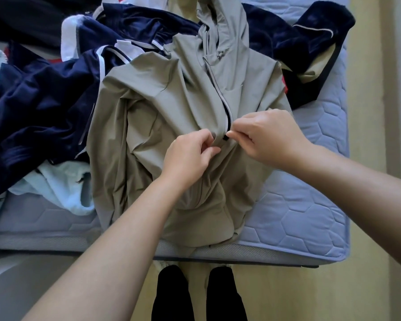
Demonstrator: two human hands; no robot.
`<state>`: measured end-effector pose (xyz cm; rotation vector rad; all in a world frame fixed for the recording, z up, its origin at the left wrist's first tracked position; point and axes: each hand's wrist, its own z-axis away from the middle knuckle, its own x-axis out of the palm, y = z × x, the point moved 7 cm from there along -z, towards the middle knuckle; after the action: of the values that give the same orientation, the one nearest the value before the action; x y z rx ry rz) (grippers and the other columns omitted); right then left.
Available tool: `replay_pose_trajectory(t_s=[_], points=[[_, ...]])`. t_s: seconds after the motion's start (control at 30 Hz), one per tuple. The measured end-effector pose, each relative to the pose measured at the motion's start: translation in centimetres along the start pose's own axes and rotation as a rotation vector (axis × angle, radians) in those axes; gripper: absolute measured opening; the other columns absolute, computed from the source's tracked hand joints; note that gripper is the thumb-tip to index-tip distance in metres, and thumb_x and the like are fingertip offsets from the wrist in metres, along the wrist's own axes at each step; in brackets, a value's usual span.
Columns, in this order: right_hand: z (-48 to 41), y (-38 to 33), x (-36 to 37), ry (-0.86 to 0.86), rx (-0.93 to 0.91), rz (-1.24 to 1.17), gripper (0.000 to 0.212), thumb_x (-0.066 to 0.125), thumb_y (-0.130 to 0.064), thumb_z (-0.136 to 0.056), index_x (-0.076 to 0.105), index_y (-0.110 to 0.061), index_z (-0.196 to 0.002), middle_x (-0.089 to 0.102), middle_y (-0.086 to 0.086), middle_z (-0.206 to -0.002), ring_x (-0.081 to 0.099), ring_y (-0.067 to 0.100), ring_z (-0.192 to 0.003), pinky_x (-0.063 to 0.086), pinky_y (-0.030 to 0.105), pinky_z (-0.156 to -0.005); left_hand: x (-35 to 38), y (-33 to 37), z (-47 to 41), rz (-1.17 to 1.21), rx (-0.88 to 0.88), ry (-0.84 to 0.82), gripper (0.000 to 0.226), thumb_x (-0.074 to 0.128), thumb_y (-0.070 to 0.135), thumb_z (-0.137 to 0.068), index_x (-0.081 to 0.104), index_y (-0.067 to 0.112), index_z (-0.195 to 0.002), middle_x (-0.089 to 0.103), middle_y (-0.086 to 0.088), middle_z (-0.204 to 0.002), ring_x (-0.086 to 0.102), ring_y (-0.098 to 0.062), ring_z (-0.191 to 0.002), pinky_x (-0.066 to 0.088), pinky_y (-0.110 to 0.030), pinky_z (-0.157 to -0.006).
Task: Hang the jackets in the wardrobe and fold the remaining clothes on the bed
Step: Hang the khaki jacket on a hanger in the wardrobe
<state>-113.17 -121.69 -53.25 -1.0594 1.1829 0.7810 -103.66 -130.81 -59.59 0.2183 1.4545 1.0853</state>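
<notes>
The khaki hooded jacket (171,107) lay front up on the quilted mattress (310,216), right of centre. Its hood pointed to the far side and its hem reached the near edge. The jacket's left part overlapped a heap of navy garments (39,100).

The zip (225,107) ran down the front to the point where both hands met. The left hand (188,156) had its fingers curled and pinched a fold of jacket fabric just left of the zip line. The right hand (266,137) pinched at the zip itself between thumb and forefinger; whether it held the slider could not be told.

A pale blue garment (58,184) lay at the near left, partly under the navy heap. A dark fleece item (310,35) lay at the far right, beside the hood. The person's feet in black socks (171,295) stood on the floor at the near edge of the mattress
</notes>
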Motion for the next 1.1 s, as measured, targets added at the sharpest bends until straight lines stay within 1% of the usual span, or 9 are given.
replay_pose_trajectory(t_s=[0.1,0.33,0.4,0.53,0.6,0.73,0.83,0.97,1.1], points=[[0.4,-0.3,-0.1,0.028,-0.007,-0.006,0.033,0.057,-0.024,-0.093,0.054,-0.01,-0.063,0.055,0.005,-0.059,0.055,0.031,-0.053,0.032,0.028,-0.047,0.8,-1.8,1.1,-0.073,-0.041,-0.021,0.031,0.068,0.029,-0.084,0.041,0.023,-0.068,0.049,0.007,-0.062,0.05,-0.024,-0.07,0.03,-0.032,-0.059],[0.7,0.2,0.3,-0.006,0.007,-0.001,0.036,0.05,-0.029,-0.097,0.056,-0.01,-0.067,0.054,0.0,-0.062,0.056,0.029,-0.059,0.034,0.028,-0.047,1.7,-6.8,2.8,-0.164,-0.235,-0.209,0.022,0.067,0.033,-0.084,0.053,0.023,-0.071,0.055,0.01,-0.067,0.057,-0.022,-0.082,0.04,-0.03,-0.067],[0.7,0.0,-0.1,0.02,0.017,-0.043,0.033,0.052,-0.028,-0.097,0.054,-0.012,-0.068,0.049,-0.002,-0.063,0.057,0.028,-0.06,0.034,0.028,-0.047,1.1,-6.5,2.1,-0.033,-0.309,-0.217,0.016,0.068,0.036,-0.081,0.059,0.024,-0.075,0.06,0.012,-0.073,0.059,-0.015,-0.081,0.04,-0.027,-0.068],[0.5,-0.5,-0.7,-0.004,0.02,-0.047,0.03,0.051,-0.03,-0.098,0.064,-0.01,-0.079,0.061,0.003,-0.072,0.061,0.029,-0.068,0.038,0.031,-0.051,-1.8,-3.4,-1.9,0.527,-0.512,0.01,0.034,0.065,0.056,-0.076,0.057,0.024,-0.086,0.068,0.003,-0.084,0.063,-0.012,-0.069,0.049,-0.03,-0.064],[0.6,-1.1,-0.2,-0.066,0.02,-0.033,0.035,0.046,-0.035,-0.1,0.067,-0.011,-0.086,0.064,0.004,-0.079,0.063,0.03,-0.074,0.044,0.036,-0.055,-1.9,-1.8,-4.5,0.5,-0.584,-0.059,0.047,0.068,0.059,-0.075,0.053,0.019,-0.093,0.065,0.0,-0.092,0.065,-0.014,-0.073,0.053,-0.028,-0.058],[1.1,-1.4,-0.1,-0.076,0.067,-0.067,0.035,0.047,-0.036,-0.099,0.066,-0.011,-0.084,0.065,0.004,-0.077,0.063,0.03,-0.072,0.048,0.039,-0.058,-0.8,0.4,-5.9,0.491,-0.731,-0.233,0.019,0.07,0.01,-0.084,0.052,0.012,-0.079,0.056,-0.007,-0.078,0.056,-0.014,-0.061,0.05,-0.022,-0.041],[1.5,0.5,0.6,-0.051,0.457,-0.462,0.034,0.05,-0.046,-0.094,0.066,-0.018,-0.085,0.067,-0.003,-0.077,0.063,0.02,-0.078,0.051,0.037,-0.068,-1.6,1.6,-5.2,0.84,-0.75,-0.175,0.025,0.046,-0.009,-0.088,0.05,0.013,-0.075,0.051,-0.005,-0.067,0.052,-0.008,-0.046,0.046,-0.022,-0.048],[0.1,1.6,2.4,-0.046,1.067,-1.222,0.045,0.058,-0.057,-0.083,0.053,-0.021,-0.111,0.062,-0.005,-0.1,0.065,0.013,-0.088,0.059,0.034,-0.066,-4.1,3.2,-3.7,1.207,-0.622,-0.162,0.035,0.031,-0.01,-0.085,0.058,0.012,-0.086,0.062,-0.01,-0.08,0.058,-0.021,-0.074,0.045,-0.032,-0.073],[-2.6,-1.1,0.3,-0.134,1.133,-1.498,0.021,0.065,-0.039,-0.082,0.056,-0.02,-0.077,0.049,-0.012,-0.043,0.043,0.003,-0.031,0.036,0.019,-0.046,-8.0,5.8,-2.3,1.465,-0.516,-0.186,0.039,0.028,-0.007,-0.091,0.059,-0.001,-0.113,0.064,-0.023,-0.113,0.061,-0.035,-0.108,0.047,-0.045,-0.097]])
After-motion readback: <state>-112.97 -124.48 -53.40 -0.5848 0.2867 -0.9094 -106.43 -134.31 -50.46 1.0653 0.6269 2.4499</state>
